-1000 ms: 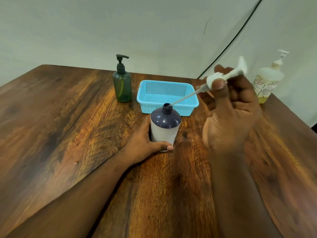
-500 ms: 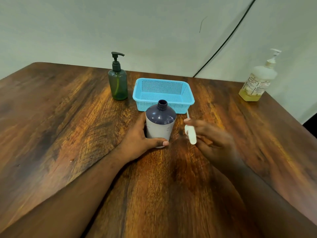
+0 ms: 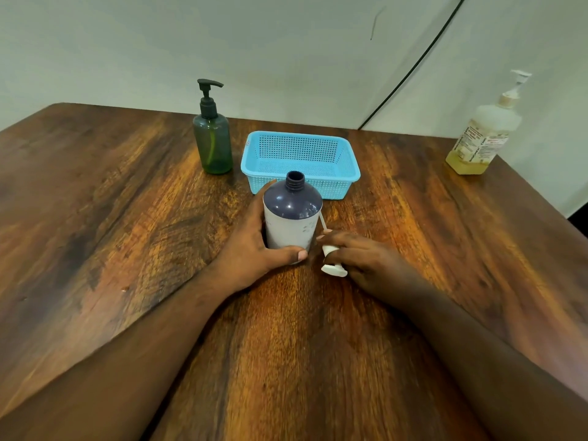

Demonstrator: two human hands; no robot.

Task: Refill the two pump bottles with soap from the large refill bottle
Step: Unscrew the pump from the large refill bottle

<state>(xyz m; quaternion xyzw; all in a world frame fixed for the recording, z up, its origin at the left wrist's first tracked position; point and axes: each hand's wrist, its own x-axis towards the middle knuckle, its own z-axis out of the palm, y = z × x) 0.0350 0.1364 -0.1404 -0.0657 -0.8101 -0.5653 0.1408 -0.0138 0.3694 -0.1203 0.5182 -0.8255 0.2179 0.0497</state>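
Note:
A dark-blue and white bottle (image 3: 292, 218) stands upright mid-table with its neck uncapped. My left hand (image 3: 254, 246) wraps around its lower body. Its white pump head (image 3: 332, 261) lies low at the tabletop just right of the bottle, its thin tube pointing back toward the basket, and my right hand (image 3: 366, 259) is closed on it. A green pump bottle (image 3: 212, 138) with a black pump stands at the back left. A clear pump bottle (image 3: 483, 135) with a little yellow soap stands at the far right.
A light-blue mesh basket (image 3: 346, 160) sits just behind the uncapped bottle. The wooden table (image 3: 111, 218) meets a pale wall at the back, with its right edge near the clear bottle. A black cable (image 3: 413, 65) runs down the wall.
My right hand pulled the white pump out of the blue bottle, swung it down, and now has it low at the tabletop beside the bottle. My left hand kept its hold.

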